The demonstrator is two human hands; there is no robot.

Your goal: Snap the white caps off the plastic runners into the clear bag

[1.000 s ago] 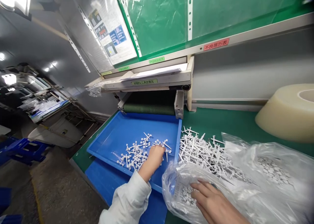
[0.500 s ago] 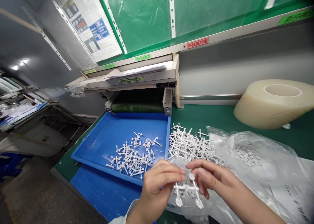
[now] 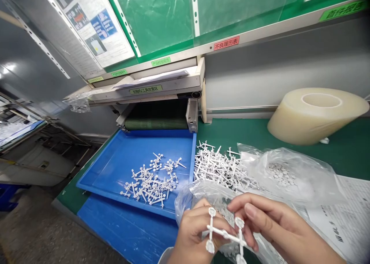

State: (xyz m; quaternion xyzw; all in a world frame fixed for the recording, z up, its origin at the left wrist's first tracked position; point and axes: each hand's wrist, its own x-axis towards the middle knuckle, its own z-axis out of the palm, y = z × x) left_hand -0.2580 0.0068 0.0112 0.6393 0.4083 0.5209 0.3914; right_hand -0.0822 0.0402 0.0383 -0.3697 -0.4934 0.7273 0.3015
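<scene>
White plastic moulded runner (image 3: 224, 233) is pinched between the nearly closed left hand (image 3: 196, 237) and right hand (image 3: 277, 221), apparently raised clear of the plastic bag (image 3: 277, 171) for viewing, just right of the blue tray (image 3: 110, 175).

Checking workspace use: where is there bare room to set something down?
Bare blue tray floor left of the white moulded parts; green mat between tray and tape roll. Crowded at left hand and right hand, over the plastic bag.
</scene>
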